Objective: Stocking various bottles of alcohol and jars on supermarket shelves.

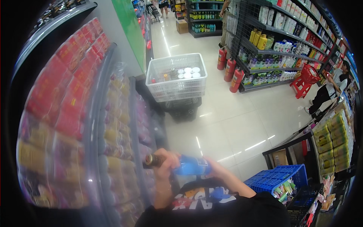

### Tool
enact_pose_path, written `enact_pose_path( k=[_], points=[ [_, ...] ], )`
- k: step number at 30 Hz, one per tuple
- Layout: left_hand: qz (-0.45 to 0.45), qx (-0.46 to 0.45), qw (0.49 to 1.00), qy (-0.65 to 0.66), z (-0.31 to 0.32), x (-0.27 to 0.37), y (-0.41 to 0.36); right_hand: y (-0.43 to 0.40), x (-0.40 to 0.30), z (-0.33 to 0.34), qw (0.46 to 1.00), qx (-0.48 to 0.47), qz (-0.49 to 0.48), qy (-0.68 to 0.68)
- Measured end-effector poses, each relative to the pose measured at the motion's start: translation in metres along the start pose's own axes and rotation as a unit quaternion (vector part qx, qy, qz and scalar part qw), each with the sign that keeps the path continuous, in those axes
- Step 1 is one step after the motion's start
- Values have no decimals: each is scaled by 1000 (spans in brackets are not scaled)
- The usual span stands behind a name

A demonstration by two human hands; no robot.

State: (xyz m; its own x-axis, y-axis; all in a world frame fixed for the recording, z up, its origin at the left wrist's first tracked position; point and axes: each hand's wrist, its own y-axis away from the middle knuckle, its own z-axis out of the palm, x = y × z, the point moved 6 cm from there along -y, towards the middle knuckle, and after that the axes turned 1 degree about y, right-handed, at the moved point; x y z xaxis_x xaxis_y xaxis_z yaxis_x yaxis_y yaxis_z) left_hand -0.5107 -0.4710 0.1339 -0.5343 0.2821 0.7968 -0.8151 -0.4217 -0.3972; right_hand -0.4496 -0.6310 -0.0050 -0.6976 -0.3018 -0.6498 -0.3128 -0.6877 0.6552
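Note:
Close to my chest I hold a glass bottle (pixel 189 165) sideways, with a blue body and a dark neck. Its gold-and-brown cap (pixel 149 159) points left. My left hand (pixel 168 161) wraps around the neck and shoulder of the bottle. At the opposite end, my right hand (pixel 212 168) grips the base, where a small label is partly visible. Beyond my hands, a white plastic crate (pixel 177 85) rests on a dark stack. Several white-topped containers (pixel 188 73) and a few bottles stand inside the crate.
Shelves of red multipacks (pixel 54 82) line my left. Three fire extinguishers (pixel 237 80) stand by the toiletry shelves (pixel 272 51). Near a red stool (pixel 302 83) at right, a person (pixel 330 85) sits. A blue crate (pixel 263 177) of packets lies lower right.

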Motion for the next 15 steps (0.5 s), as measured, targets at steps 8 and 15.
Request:
enact_pose_path(
  k=[8,15],
  points=[
    [67,54,995,44,-54,-46,-133,-127,-119,-25,999,-3,28,-15],
    [117,76,990,28,-104,-76,-277,-246,-249,-53,992,-126,25,-9]
  ],
)
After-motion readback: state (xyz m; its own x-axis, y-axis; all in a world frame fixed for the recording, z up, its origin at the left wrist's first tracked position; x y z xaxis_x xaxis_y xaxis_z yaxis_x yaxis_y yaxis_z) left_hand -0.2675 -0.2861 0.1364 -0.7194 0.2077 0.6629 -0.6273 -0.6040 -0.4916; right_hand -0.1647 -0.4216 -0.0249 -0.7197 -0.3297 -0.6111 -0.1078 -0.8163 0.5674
